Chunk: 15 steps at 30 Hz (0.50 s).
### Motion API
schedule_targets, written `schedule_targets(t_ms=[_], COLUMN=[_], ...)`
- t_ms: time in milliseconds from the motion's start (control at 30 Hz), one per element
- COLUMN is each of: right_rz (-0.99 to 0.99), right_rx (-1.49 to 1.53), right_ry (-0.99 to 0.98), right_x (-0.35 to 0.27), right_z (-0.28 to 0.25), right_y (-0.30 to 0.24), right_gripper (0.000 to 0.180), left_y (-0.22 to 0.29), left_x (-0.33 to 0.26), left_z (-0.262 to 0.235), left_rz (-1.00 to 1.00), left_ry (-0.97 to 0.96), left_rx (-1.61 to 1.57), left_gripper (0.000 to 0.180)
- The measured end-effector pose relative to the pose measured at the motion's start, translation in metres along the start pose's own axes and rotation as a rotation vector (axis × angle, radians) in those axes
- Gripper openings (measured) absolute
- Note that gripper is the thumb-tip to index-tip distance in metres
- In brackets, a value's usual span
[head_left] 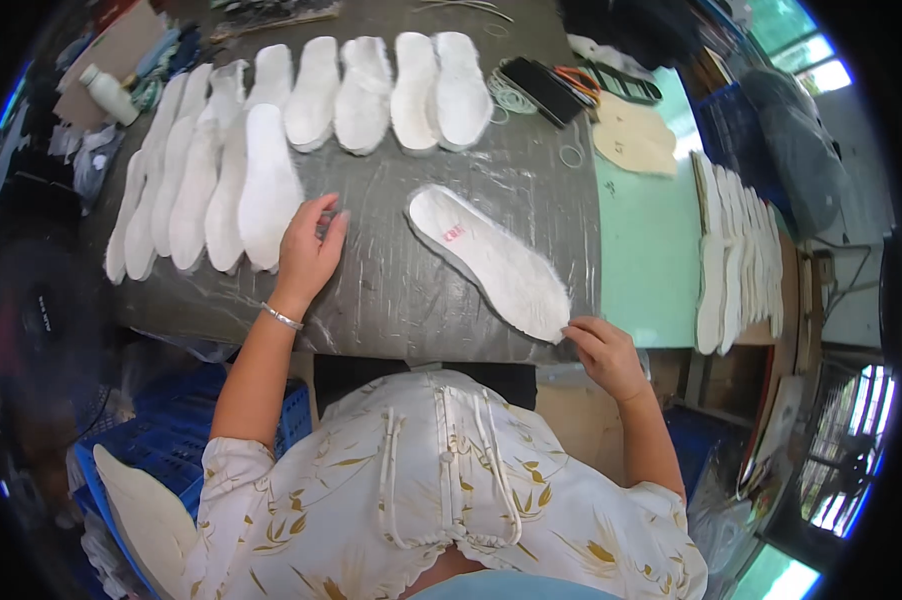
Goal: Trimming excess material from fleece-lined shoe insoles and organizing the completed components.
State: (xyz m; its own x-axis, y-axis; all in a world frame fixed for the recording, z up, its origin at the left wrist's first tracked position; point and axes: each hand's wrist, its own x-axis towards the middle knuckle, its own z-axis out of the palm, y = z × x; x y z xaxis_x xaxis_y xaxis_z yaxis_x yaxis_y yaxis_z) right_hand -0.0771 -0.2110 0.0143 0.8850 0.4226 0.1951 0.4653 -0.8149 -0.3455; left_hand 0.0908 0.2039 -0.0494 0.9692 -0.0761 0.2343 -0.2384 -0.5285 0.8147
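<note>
I see the fleecy white insole (491,258) lying slantwise and alone on the plastic-covered tabletop (391,290), its near end at the front edge. My right hand (603,355) meets that end, fingers (583,333) curled narrow and seemingly pinching the edge, though I cannot tell how firmly. My left hand (309,252) rests empty, fingers loosely spread, just beside the nearest of the overlapped row of insoles (206,175). I judge the piece light, soft and floppy, fuzzy rather than slippery; taken by one end it would droop, so the middle or both ends suit better
</note>
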Motion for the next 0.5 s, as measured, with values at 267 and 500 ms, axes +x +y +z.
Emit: schedule_targets(t_ms=[267,500], right_rz=[0.039,-0.069], right_rx=[0.049,-0.048], right_ry=[0.128,0.121], right_x=[-0.043,-0.056], right_z=[0.001,0.007], right_y=[0.016,0.035], right_gripper=[0.030,0.033], left_y=[0.048,0.058], left_x=[0.032,0.041], left_z=[0.088,0.090], left_rz=[-0.500,-0.719], left_ry=[-0.320,-0.485], left_rx=[-0.319,-0.278], left_gripper=[0.041,0.018])
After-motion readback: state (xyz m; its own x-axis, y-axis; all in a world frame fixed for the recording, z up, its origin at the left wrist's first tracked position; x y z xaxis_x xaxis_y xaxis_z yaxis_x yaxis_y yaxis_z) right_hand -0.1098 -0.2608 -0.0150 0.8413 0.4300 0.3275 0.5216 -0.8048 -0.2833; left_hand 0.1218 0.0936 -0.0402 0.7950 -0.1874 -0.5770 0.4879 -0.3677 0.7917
